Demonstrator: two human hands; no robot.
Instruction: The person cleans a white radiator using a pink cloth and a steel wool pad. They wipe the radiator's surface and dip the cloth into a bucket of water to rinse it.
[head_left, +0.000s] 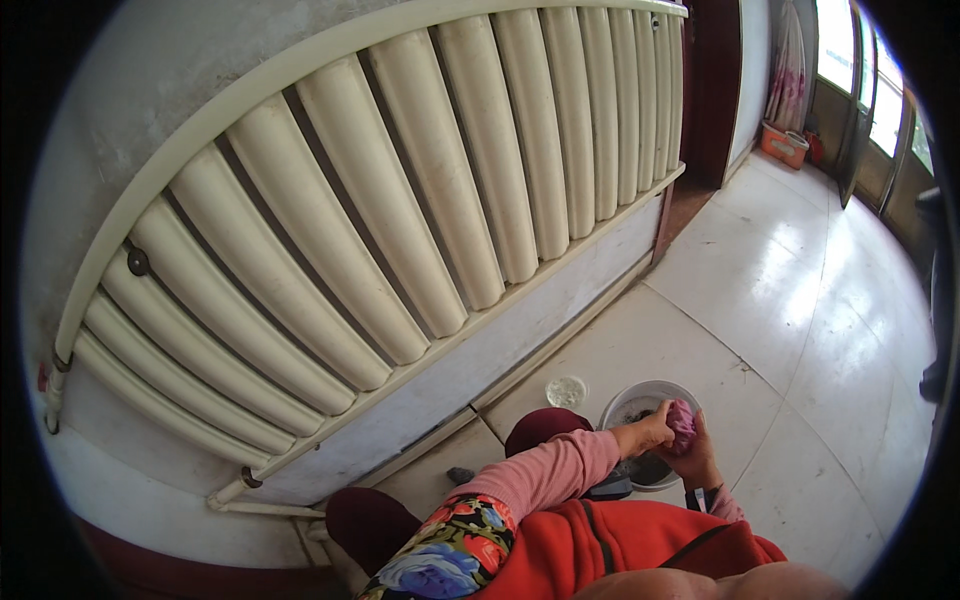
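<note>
Above a round white basin (613, 407) on the floor, a bunched pink cloth (681, 426) is squeezed between both of my hands. My left hand (654, 430) grips the cloth from its left side. On the other side my right hand (694, 455) holds it, with a dark band around the wrist. Dark, murky water (646, 466) with some suds lies in the basin below. Part of the basin's near edge is hidden by my arm and a dark shoe. A small clear bowl (566, 391) with whitish contents stands to the basin's left.
A long cream radiator (420, 172) runs along the wall at the left, with a pipe (232, 491) near its lower end. An orange container (784, 145) sits below a curtain (787, 75) at the upper right. Beside it are glazed doors (862, 97). Pale tiles (750, 322) cover the floor.
</note>
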